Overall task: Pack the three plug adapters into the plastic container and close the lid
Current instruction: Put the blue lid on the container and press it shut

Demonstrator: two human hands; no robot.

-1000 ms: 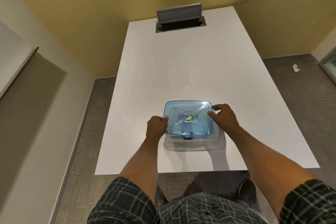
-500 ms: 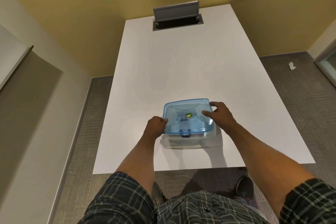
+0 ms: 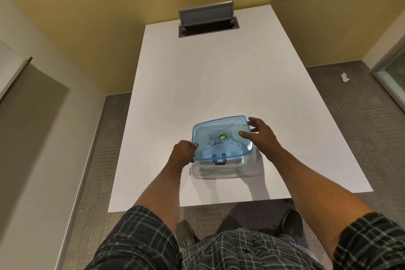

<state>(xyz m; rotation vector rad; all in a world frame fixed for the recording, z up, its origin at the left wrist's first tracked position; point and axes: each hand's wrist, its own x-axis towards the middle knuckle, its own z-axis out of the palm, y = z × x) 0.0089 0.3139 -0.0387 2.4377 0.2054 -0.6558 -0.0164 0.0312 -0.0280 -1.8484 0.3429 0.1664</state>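
A clear plastic container (image 3: 228, 171) stands on the white table (image 3: 210, 81) near its front edge. A translucent blue lid (image 3: 219, 138) with a green sticker lies on top of it, a dark latch at its front. My left hand (image 3: 183, 153) grips the lid's left edge. My right hand (image 3: 260, 136) rests on the lid's right side, thumb on top and fingers spread at the far right corner. The plug adapters cannot be made out through the lid and walls.
A grey cable hatch (image 3: 208, 20) stands open at the table's far end. Carpet runs along both sides of the table, with a white scrap (image 3: 344, 77) on the floor at right. My shoes show under the front edge.
The blue lid has come down flatter onto the container. My right hand has slid up onto the lid's right side; my left hand stays on the left edge.
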